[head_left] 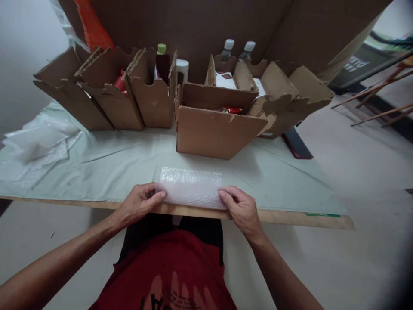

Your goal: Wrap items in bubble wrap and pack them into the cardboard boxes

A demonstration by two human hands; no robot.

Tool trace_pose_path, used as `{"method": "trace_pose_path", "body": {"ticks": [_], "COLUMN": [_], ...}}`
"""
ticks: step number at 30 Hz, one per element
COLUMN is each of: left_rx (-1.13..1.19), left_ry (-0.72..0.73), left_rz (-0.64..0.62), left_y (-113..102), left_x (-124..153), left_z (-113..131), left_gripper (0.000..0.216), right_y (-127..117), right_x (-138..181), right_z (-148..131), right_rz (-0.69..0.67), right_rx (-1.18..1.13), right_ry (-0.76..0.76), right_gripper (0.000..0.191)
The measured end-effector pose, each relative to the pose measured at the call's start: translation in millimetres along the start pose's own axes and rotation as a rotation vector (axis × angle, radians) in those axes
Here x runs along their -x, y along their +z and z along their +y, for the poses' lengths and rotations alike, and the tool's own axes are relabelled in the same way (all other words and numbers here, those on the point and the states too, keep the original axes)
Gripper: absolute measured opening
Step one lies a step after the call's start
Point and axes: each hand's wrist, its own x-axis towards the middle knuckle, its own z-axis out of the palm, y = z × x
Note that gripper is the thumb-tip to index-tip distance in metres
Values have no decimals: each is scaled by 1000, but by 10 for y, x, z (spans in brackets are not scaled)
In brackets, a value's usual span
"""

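Observation:
A small sheet of clear bubble wrap (192, 189) lies at the front edge of the table, its long side running left to right. My left hand (142, 200) pinches its left end between thumb and fingers. At the opposite end, my right hand (240, 207) grips the wrap the same way. The near part looks whiter and thicker than the far strip, as if folded over; whether anything is inside I cannot make out.
Several cardboard bins (217, 131) line the back, holding bottles (162, 64) and small packets (232, 110). Loose plastic bags (41, 140) lie at the left. A dark flat object (297, 143) rests at the right. The table's wooden edge (274, 216) runs along the front.

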Motion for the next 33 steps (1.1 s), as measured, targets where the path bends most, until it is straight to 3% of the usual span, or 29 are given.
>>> {"method": "trace_pose_path", "body": {"ticks": [6, 14, 17, 21, 25, 29, 33], "left_rx": [-258, -672, -733, -679, -484, -273, -277], "left_ry": [-47, 6, -38, -93, -89, -122, -114], "left_rz": [167, 209, 224, 163, 154, 150, 134], "left_y": [91, 131, 91, 85, 64, -113, -284], "left_x": [-225, -296, -315, -367, -377, -377, -453], "left_z": [-44, -205, -183, -120, -82, -72, -63], "left_gripper": [30, 17, 30, 18, 10, 11, 44], "right_y": [148, 214, 168, 92, 47, 66, 160], "right_x": [-208, -229, -317, -508, -523, -329, -195], "right_z": [173, 317, 311, 235, 102, 27, 0], "right_rz": [69, 163, 115, -73, -203, -260, -229], "right_rx": [204, 675, 747, 702, 471, 205, 305], "right_ry": [-61, -228, -226, -196, -115, 54, 5], "right_gripper": [34, 45, 51, 34, 10, 22, 38]}}
